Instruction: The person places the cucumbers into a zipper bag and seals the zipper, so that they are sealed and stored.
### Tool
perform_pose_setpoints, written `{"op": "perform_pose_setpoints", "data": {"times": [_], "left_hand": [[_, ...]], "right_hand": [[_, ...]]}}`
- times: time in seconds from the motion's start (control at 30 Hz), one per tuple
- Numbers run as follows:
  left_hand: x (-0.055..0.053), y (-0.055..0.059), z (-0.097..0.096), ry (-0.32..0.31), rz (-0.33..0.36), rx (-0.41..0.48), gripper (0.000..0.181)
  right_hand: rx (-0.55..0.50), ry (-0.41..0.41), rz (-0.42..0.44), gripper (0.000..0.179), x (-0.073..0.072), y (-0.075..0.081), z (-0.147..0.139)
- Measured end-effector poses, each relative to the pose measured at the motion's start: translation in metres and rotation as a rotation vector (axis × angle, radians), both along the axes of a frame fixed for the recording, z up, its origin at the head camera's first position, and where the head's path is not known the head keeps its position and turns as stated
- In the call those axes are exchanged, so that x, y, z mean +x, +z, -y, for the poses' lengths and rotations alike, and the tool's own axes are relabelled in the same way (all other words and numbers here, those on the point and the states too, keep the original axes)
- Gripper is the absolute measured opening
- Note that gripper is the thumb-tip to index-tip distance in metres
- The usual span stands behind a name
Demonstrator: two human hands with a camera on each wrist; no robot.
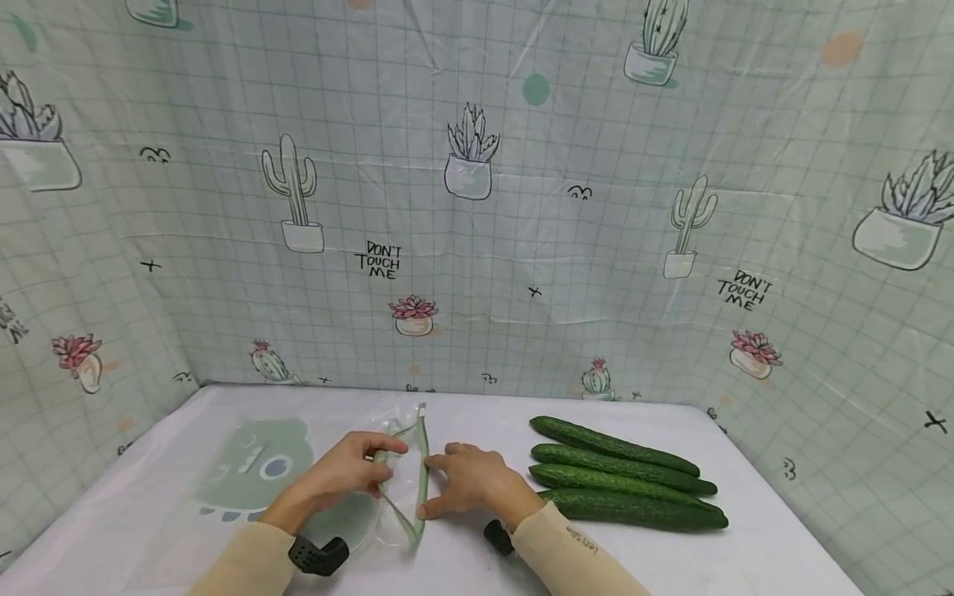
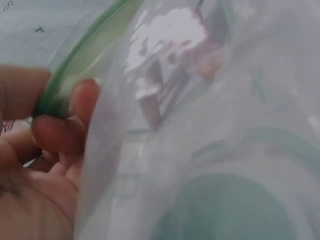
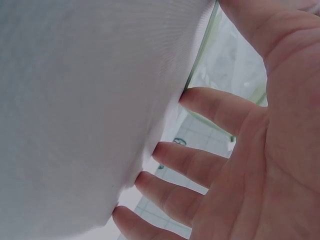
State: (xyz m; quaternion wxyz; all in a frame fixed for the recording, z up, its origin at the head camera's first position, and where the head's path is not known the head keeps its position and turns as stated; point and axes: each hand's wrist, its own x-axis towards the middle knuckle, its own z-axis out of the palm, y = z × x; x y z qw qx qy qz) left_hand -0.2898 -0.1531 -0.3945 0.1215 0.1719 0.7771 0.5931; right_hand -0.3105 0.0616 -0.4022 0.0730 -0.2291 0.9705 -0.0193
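Observation:
A clear zip bag (image 1: 343,517) with a printed green cartoon creature lies on the white table, its green-edged mouth spread apart toward the right. My left hand (image 1: 346,473) pinches one green zip edge (image 2: 75,55) between thumb and fingers, lifting it off the other edge. Fingers apart, my right hand (image 1: 471,480) rests at the lower zip edge (image 1: 423,472); its thumb and index fingertip touch that strip. The other right fingertips (image 3: 165,147) press on the tabletop in the right wrist view. To the right of this hand lie several green cucumbers (image 1: 619,480).
The cucumbers lie side by side on the white table (image 1: 477,422), the nearest partly behind the right wrist. A curtain (image 1: 477,232) printed with cactus drawings surrounds the back and sides. Dark wrist devices (image 1: 319,555) sit under both wrists.

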Motion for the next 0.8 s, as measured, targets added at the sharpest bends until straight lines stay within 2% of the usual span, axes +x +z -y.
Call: {"op": "perform_pose_setpoints", "data": {"times": [0.1, 0.27, 0.33, 0.47, 0.63, 0.8], "left_hand": [[0.002, -0.002, -0.004, 0.012, -0.026, -0.023, 0.041], [0.005, -0.002, -0.006, -0.016, -0.055, -0.070, 0.043], [0.005, -0.002, -0.006, -0.010, -0.060, -0.074, 0.044], [0.003, 0.001, 0.000, 0.010, -0.054, -0.021, 0.046], [0.003, 0.010, 0.015, 0.019, -0.019, 0.078, 0.047], [0.003, 0.011, 0.018, -0.004, 0.008, 0.084, 0.048]], "right_hand": [[-0.004, -0.002, 0.005, 0.077, 0.001, -0.001, -0.001], [-0.002, -0.007, 0.003, 0.077, 0.002, -0.001, -0.001], [0.000, -0.010, 0.007, 0.077, 0.001, -0.002, 0.000], [-0.002, -0.017, 0.017, 0.077, 0.002, -0.002, 0.000], [-0.009, -0.012, 0.014, 0.076, 0.002, -0.002, -0.001], [-0.008, -0.008, -0.001, 0.076, 0.001, -0.001, -0.001]]}}
